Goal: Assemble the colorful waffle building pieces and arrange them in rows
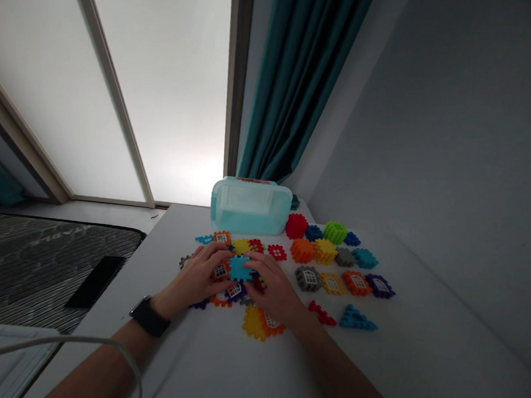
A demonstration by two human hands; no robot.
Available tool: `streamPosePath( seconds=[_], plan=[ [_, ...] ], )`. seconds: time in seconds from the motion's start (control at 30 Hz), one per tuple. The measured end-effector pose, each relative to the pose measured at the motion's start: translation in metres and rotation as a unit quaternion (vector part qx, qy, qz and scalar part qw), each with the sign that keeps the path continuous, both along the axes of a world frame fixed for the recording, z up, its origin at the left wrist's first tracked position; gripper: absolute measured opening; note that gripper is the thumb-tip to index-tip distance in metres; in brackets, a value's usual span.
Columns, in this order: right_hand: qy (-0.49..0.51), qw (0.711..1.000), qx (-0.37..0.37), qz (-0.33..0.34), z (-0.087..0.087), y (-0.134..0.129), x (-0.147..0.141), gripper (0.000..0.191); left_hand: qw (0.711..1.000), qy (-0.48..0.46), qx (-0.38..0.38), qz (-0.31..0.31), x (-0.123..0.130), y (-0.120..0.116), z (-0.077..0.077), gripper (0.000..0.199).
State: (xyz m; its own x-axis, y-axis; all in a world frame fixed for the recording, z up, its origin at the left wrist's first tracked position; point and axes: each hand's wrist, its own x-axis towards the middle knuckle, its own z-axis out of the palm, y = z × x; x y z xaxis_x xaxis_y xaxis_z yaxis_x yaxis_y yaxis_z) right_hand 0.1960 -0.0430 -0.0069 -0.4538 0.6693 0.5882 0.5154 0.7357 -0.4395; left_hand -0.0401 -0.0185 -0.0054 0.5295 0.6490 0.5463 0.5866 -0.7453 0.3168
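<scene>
A light blue notched building tile [239, 268] is held between my two hands, above a loose pile of similar tiles. My left hand [196, 275] curves in from the left, its fingertips and thumb at the tile's left edge. My right hand [277, 285] grips the opposite edge with its fingers above and thumb below. Beside my left fingers lies an orange window tile [221, 270]; under the thumbs is a purple window tile [235, 292]. A yellow tile [253, 323] and another orange window tile [273, 325] lie nearer me. Parts of the pile are hidden by my hands.
Behind the pile stands a translucent teal storage box [250, 207]. To the right, tiles are stacked by colour, among them a red stack [296, 226] and a grey window stack [307, 278]. Blue triangular pieces [358, 318] lie closer. A cable [95, 340] crosses the lower left.
</scene>
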Motion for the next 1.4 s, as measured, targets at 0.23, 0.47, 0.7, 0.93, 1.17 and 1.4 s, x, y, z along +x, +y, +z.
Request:
streamPosePath(
  seconds=[0.23,0.47,0.7,0.93,1.17,1.4],
  plan=[
    [0.002,1.0,0.003,-0.019,-0.001,-0.002,0.0,0.042,1.0,-0.019,0.007,-0.002,-0.002,0.002,-0.002,0.047],
    [-0.001,0.999,0.032,-0.024,-0.003,0.0,0.001,0.04,0.999,-0.033,0.001,0.002,-0.003,0.002,-0.004,0.045],
    [0.004,0.999,0.048,-0.02,0.0,0.0,0.002,0.034,0.996,-0.064,-0.061,-0.013,0.0,-0.002,0.002,0.041],
    [0.081,0.995,-0.038,-0.05,0.008,-0.002,0.001,0.02,0.963,-0.132,-0.219,-0.081,0.009,-0.004,0.011,0.026],
    [0.211,0.942,-0.247,-0.081,0.012,-0.005,-0.004,0.024,0.931,-0.224,-0.279,-0.074,0.012,-0.005,0.015,0.029],
    [0.292,0.9,-0.32,-0.041,0.009,-0.003,-0.008,0.021,0.907,-0.242,-0.336,-0.079,0.012,-0.006,0.016,0.035]
  ],
)
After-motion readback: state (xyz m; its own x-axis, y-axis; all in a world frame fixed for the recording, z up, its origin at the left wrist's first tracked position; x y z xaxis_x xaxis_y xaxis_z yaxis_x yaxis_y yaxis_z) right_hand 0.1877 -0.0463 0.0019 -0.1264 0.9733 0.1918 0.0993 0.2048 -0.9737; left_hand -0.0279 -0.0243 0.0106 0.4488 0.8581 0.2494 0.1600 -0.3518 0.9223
